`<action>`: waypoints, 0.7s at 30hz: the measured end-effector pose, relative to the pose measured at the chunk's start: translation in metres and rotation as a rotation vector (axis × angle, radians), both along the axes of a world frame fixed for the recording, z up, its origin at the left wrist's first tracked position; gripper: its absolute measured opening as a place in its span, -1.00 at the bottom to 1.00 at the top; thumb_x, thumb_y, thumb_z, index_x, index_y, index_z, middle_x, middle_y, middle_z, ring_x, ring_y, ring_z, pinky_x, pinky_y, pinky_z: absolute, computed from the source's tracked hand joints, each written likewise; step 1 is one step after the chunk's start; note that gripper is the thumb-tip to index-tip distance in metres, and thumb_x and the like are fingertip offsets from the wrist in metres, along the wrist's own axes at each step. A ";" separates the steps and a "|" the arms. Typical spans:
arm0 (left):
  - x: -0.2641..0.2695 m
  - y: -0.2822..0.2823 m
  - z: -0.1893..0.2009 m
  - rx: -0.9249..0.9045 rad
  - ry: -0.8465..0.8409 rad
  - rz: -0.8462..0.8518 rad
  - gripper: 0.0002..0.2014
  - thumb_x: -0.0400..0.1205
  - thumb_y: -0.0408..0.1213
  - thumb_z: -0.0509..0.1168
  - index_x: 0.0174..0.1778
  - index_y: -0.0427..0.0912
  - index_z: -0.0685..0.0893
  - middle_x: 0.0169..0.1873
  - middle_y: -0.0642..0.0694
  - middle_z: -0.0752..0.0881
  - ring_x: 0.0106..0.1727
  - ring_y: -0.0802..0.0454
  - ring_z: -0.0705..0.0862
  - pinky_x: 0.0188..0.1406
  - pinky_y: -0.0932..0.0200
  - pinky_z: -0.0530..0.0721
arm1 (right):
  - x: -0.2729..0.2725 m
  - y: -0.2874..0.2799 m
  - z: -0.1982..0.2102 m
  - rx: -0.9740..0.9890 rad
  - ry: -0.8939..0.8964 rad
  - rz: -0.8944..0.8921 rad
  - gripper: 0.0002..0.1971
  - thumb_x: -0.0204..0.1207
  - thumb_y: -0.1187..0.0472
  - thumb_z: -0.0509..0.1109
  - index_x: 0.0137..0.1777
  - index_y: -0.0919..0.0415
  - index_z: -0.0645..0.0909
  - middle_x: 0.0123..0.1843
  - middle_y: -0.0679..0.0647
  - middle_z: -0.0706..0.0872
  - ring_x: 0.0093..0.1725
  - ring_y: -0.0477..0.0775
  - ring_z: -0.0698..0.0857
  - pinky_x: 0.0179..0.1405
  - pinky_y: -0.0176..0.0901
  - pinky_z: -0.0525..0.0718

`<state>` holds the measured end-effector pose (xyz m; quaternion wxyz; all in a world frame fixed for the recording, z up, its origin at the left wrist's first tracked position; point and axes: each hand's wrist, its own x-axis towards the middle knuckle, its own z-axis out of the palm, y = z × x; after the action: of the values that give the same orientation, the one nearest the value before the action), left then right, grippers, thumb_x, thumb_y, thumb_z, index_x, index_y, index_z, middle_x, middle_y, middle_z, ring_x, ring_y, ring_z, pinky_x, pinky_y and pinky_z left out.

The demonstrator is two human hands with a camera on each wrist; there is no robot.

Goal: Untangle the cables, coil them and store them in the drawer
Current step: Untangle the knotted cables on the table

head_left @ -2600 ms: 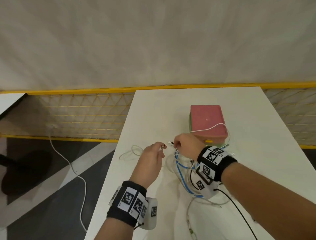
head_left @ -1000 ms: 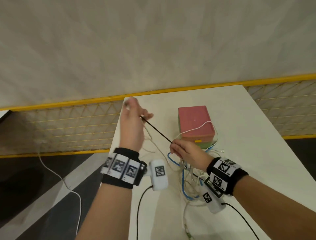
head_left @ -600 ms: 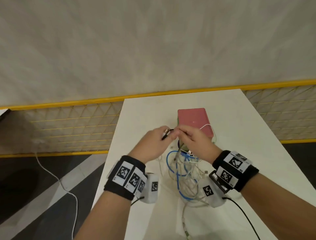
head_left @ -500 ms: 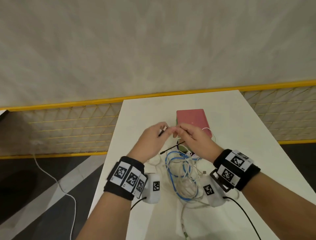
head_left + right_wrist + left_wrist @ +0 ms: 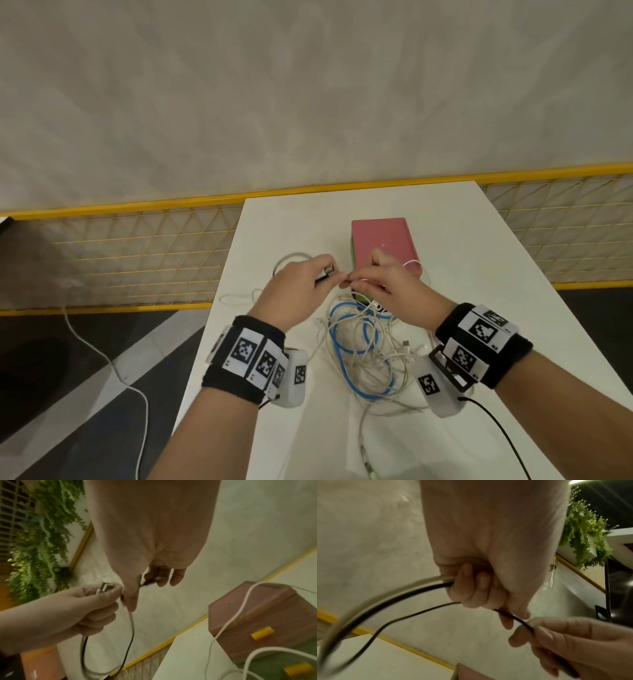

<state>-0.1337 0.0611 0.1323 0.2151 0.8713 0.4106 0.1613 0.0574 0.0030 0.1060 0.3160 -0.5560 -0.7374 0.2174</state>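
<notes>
Head view: the left hand [image 5: 294, 291] and right hand [image 5: 387, 291] meet above the cable tangle [image 5: 363, 349] on the table [image 5: 479, 274], before the drawer box [image 5: 383, 245]. Left wrist view: left fingers [image 5: 471, 588] curl around a black cable [image 5: 393, 620] loop. Right wrist view: the right fingertips [image 5: 132, 601] pinch that cable (light, limp, probably slippery); grip near the plug [image 5: 104, 587].

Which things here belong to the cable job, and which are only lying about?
Belong to the job:
- black cable, held by left hand and right hand
- tangled cables on the table
- pink drawer box

Only lying about:
- white cord on the floor
- yellow mesh fence
</notes>
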 end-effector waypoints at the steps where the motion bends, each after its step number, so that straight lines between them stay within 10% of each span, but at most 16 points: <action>1: 0.000 0.000 -0.005 0.019 0.043 -0.004 -0.73 0.68 0.07 0.23 0.00 -0.05 0.66 -0.33 -0.02 0.69 -0.23 -0.05 0.66 -0.22 0.03 0.62 | -0.001 0.001 0.002 -0.012 -0.051 0.006 -0.84 0.59 0.15 0.37 0.10 0.03 0.74 -0.25 -0.11 0.46 -0.26 -0.18 0.48 -0.22 -0.36 0.47; 7: -0.012 0.005 -0.017 0.010 -0.049 0.134 -0.71 0.67 0.06 0.27 0.25 0.05 0.53 -0.36 0.12 0.63 -0.20 -0.09 0.71 -0.25 0.07 0.60 | -0.022 0.027 0.009 -0.145 -0.149 0.028 -0.91 0.60 0.21 0.33 0.00 0.17 0.65 -0.47 -0.13 0.53 -0.50 -0.17 0.49 -0.37 -0.25 0.40; 9: -0.020 0.008 -0.013 -0.048 -0.191 0.192 -0.54 0.66 0.09 0.25 0.47 0.15 0.34 -0.20 0.13 0.68 -0.17 0.08 0.71 -0.13 0.06 0.65 | -0.032 0.050 0.009 -0.122 -0.060 -0.025 -0.74 0.61 0.29 0.29 0.29 0.19 0.56 -0.14 0.01 0.75 -0.19 -0.07 0.71 -0.11 -0.12 0.60; 12: -0.029 0.010 -0.012 -0.122 -0.327 0.206 -0.72 0.76 -0.05 0.09 0.39 0.05 0.41 -0.33 0.12 0.57 -0.44 0.30 0.51 -0.29 0.13 0.48 | -0.046 0.081 0.002 -0.276 -0.119 -0.014 -0.30 0.63 0.33 0.22 0.68 0.05 -0.03 0.41 0.27 0.58 0.32 0.23 0.64 0.31 0.14 0.60; 17: -0.041 0.013 -0.031 -0.129 -0.343 0.276 -0.86 0.79 -0.18 0.04 0.02 -0.10 0.46 -0.51 0.04 0.43 -0.57 0.16 0.37 -0.53 0.30 0.34 | -0.039 0.075 -0.035 -0.325 -0.389 0.018 -0.69 0.55 0.37 0.21 0.20 0.12 0.65 0.11 0.09 0.74 0.13 0.13 0.69 0.08 -0.09 0.63; 21: -0.043 0.009 -0.053 -0.188 -0.342 0.277 -0.90 0.78 -0.20 0.11 -0.03 -0.08 0.46 -0.44 0.04 0.49 -0.51 0.19 0.41 -0.47 0.36 0.39 | -0.010 0.047 -0.062 -0.367 -0.406 -0.151 -0.84 0.52 0.26 0.26 -0.07 0.13 0.69 -0.05 0.08 0.78 -0.04 0.15 0.73 -0.10 -0.11 0.61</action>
<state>-0.1766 0.0705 0.0797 0.3374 0.7428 0.4971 0.2955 0.0476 0.0503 0.0441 0.0712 -0.6895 -0.6903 0.2074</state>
